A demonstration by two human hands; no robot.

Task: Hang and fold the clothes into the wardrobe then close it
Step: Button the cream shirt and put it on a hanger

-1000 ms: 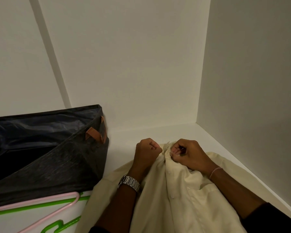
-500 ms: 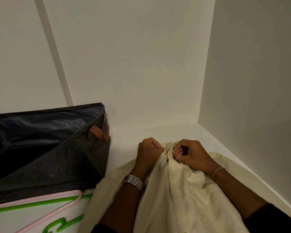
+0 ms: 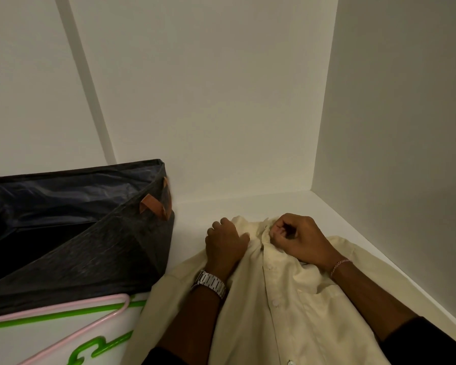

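Observation:
A cream button-up shirt point(image 3: 287, 312) lies front-up on the white wardrobe shelf point(image 3: 248, 204), collar toward the back wall. My left hand point(image 3: 225, 243), with a metal watch on the wrist, grips the left side of the collar. My right hand point(image 3: 294, 237), with a thin bracelet on the wrist, pinches the right side of the collar just beside it. The shirt's lower part runs out of view under my forearms.
A dark fabric storage bin point(image 3: 77, 233) with tan leather tabs stands on the shelf at the left, touching the shirt's sleeve. A pink hanger point(image 3: 71, 309) and a green hanger point(image 3: 63, 316) lie in front of it. White wardrobe walls close the back and right.
My left hand has slid a little left along the collar, spreading it away from the right hand. The right hand has stayed on the collar.

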